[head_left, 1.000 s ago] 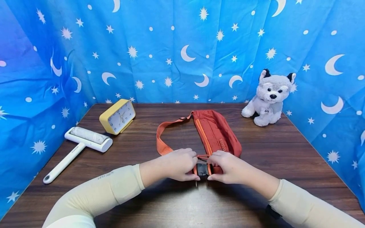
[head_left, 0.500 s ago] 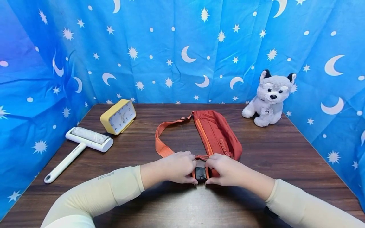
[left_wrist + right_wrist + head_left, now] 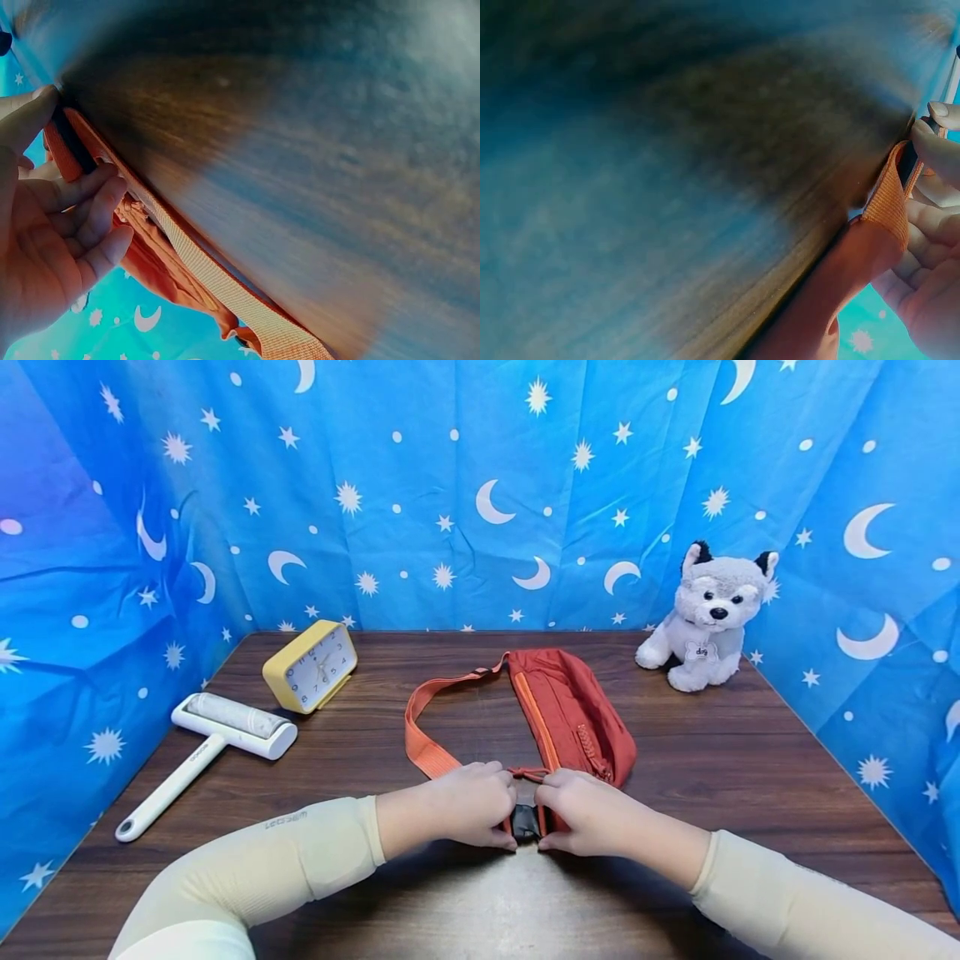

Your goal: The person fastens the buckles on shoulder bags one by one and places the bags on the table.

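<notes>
A red waist bag [image 3: 573, 710] with an orange zip lies on the table, its orange strap [image 3: 423, 727] looping out to the left. Between the two hands is the strap's black buckle [image 3: 527, 822], close to the table top. My left hand [image 3: 472, 803] pinches the buckle's left end between thumb and fingers. On the other end, my right hand [image 3: 588, 814] pinches in the same way. The left wrist view shows the thumb and fingers on the black buckle edge [image 3: 73, 142] and orange webbing. Fingers partly cover the buckle, so whether its halves are fully joined is unclear.
A yellow alarm clock [image 3: 311, 667] stands at the back left. In front of it lies a white lint roller [image 3: 217, 739]. A grey plush dog [image 3: 708, 618] sits at the back right. A blue star-and-moon curtain [image 3: 420, 485] surrounds the wooden table [image 3: 750, 760].
Both hands have shifted slightly toward the table's near edge with the buckle, and the right hand also leftward. The hands are closer together, and the strap loop has spread a little to the left.
</notes>
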Action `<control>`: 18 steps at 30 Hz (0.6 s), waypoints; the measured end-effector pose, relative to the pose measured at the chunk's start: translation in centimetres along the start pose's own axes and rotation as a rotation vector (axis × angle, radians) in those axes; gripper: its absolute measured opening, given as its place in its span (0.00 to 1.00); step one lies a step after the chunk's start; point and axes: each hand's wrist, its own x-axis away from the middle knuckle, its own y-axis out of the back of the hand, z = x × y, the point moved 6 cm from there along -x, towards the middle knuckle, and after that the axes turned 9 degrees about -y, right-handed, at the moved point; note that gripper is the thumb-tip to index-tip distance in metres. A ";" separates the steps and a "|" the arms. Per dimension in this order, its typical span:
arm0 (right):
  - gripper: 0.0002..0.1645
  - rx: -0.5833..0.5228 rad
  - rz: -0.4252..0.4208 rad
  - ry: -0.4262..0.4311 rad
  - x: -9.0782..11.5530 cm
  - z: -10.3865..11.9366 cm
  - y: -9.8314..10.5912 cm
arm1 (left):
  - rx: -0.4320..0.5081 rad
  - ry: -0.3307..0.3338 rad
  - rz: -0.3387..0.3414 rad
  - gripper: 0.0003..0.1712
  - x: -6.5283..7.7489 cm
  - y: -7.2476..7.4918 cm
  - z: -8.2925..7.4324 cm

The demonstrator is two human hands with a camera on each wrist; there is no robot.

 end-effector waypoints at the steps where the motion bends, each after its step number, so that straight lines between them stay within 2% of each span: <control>1: 0.22 0.006 0.004 0.001 0.0 0.0 -0.1 | 0.007 0.002 0.007 0.27 0.0 0.0 0.0; 11: 0.22 0.042 0.009 0.007 0.0 0.1 -0.4 | 0.002 0.020 0.033 0.28 -0.1 -0.1 0.0; 18: 0.24 0.056 -0.051 0.011 0.5 0.1 0.2 | -0.023 0.038 0.032 0.31 0.3 0.1 0.2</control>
